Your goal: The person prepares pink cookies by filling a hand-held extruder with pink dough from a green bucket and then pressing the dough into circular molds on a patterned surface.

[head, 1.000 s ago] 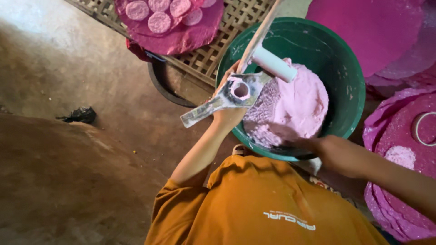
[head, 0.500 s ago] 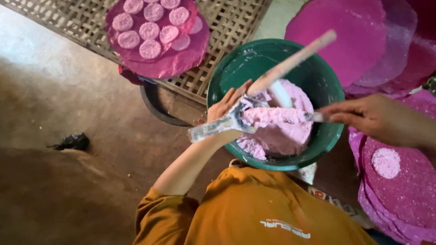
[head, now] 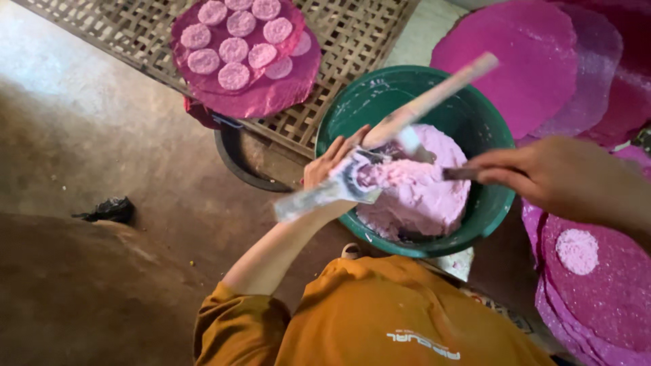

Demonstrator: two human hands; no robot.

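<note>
Bare earthen floor surrounds a green basin (head: 498,200) of pink dough (head: 420,186). Left hand (head: 332,166) clasps a metal mould (head: 325,193), just beside the dough. Right hand (head: 549,173) pinches a thin tool (head: 460,173), tip touching the dough.

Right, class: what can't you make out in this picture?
Head view, tool in right hand: fingers hide all but a dark stub.
Head view, metal scoop in left hand: motion blur hides its shape.
Head view, bottom of green basin: pink dough covers it.
Head view, pink sheets: right edge cuts them off.
</note>
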